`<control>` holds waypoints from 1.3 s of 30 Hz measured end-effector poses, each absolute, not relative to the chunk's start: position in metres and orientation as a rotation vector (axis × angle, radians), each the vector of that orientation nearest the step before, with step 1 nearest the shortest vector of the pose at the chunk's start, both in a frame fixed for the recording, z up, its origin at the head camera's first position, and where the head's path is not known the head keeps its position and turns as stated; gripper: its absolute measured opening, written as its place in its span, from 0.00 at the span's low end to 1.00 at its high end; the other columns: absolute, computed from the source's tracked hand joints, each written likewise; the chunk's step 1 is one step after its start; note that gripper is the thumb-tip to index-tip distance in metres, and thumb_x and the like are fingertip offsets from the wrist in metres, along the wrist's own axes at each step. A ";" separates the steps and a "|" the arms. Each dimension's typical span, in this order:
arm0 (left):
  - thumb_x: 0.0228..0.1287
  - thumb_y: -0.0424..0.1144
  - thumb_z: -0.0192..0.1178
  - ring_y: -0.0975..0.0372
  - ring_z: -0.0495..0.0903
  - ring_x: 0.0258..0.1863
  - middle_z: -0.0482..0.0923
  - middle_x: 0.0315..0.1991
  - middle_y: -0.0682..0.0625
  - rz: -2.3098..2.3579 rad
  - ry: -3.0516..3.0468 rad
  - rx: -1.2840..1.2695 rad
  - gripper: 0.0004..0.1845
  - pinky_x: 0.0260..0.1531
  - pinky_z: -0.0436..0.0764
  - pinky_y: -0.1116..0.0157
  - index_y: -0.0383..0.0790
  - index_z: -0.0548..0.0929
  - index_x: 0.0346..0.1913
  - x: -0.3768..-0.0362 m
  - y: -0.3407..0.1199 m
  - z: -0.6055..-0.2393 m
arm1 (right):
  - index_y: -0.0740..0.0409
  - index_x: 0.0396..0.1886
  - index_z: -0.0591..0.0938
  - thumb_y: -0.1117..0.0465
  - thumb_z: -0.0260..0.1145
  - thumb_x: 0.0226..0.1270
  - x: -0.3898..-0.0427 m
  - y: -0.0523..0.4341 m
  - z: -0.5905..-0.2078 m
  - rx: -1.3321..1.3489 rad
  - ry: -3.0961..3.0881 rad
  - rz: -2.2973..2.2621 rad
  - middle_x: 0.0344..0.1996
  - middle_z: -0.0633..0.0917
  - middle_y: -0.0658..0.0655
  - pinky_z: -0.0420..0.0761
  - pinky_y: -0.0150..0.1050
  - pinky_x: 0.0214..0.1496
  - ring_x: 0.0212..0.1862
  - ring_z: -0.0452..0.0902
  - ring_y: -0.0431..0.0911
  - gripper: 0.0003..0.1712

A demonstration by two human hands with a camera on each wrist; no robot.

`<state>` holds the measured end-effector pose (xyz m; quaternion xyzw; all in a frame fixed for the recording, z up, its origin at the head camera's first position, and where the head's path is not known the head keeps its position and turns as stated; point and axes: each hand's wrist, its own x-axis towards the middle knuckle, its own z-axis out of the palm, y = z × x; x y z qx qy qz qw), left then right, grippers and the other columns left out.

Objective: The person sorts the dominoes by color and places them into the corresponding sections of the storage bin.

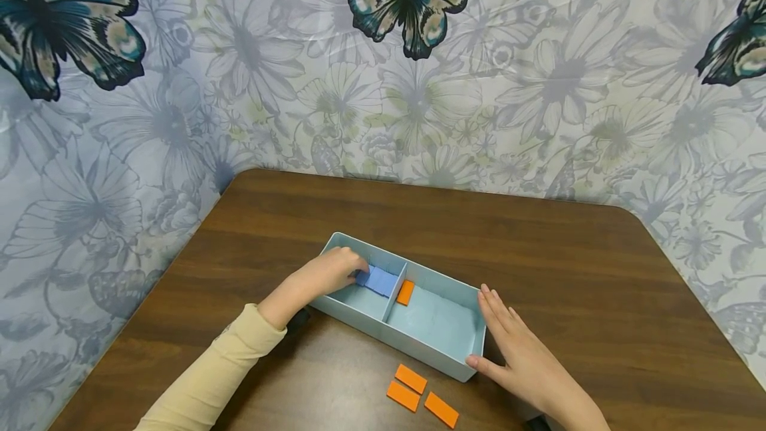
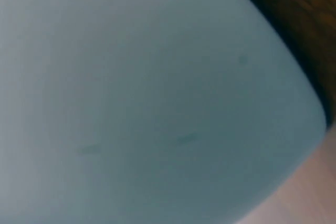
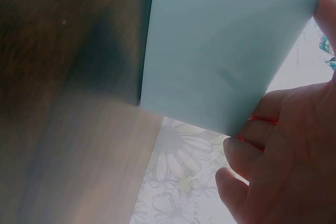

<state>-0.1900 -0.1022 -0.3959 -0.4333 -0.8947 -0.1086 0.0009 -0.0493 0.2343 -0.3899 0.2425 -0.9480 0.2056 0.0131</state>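
A pale blue two-compartment box (image 1: pixel 439 334) lies slantwise on the table. My left hand (image 1: pixel 335 271) reaches into its left compartment and pinches a blue tile (image 1: pixel 362 277) beside other flat blue tiles (image 1: pixel 380 281); its fingertips are partly hidden. An orange tile (image 1: pixel 405 292) is in the right compartment against the divider (image 1: pixel 394 292). My right hand (image 1: pixel 520 351) rests against the box's right end, fingers extended and thumb at the near corner. In the right wrist view, fingers and thumb touch the edges of the end wall (image 3: pixel 220 51). The box's outer wall (image 2: pixel 157 77) fills the left wrist view.
Several orange tiles (image 1: pixel 441 410) lie on the brown wooden table (image 1: pixel 287 218) in front of the box. Behind the table hangs a floral cloth (image 1: pixel 419 105) with butterflies. A pale yellow sleeve (image 1: pixel 215 371) covers the left forearm.
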 end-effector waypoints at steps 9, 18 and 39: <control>0.47 0.25 0.70 0.58 0.82 0.35 0.83 0.34 0.47 -0.318 -2.795 -1.350 0.11 0.37 0.79 0.65 0.34 0.86 0.36 -0.190 -0.102 -0.398 | 0.58 0.74 0.47 0.42 0.62 0.63 -0.049 0.235 -0.391 0.761 -2.955 0.641 0.73 0.45 0.53 0.32 0.31 0.66 0.71 0.41 0.50 0.51; 0.48 0.28 0.71 0.65 0.76 0.25 0.80 0.25 0.52 -0.374 -2.810 -1.329 0.07 0.27 0.76 0.69 0.36 0.84 0.32 -0.187 -0.104 -0.392 | 0.61 0.74 0.49 0.40 0.61 0.62 -0.049 0.234 -0.393 0.791 -2.920 0.592 0.73 0.47 0.56 0.30 0.27 0.65 0.71 0.44 0.52 0.52; 0.71 0.41 0.52 0.58 0.59 0.65 0.60 0.68 0.46 -1.118 -2.714 -0.980 0.28 0.59 0.64 0.57 0.37 0.62 0.69 -0.161 -0.162 -0.378 | 0.58 0.75 0.46 0.43 0.66 0.60 -0.050 0.241 -0.382 0.850 -2.827 0.510 0.73 0.48 0.55 0.34 0.29 0.67 0.71 0.46 0.51 0.54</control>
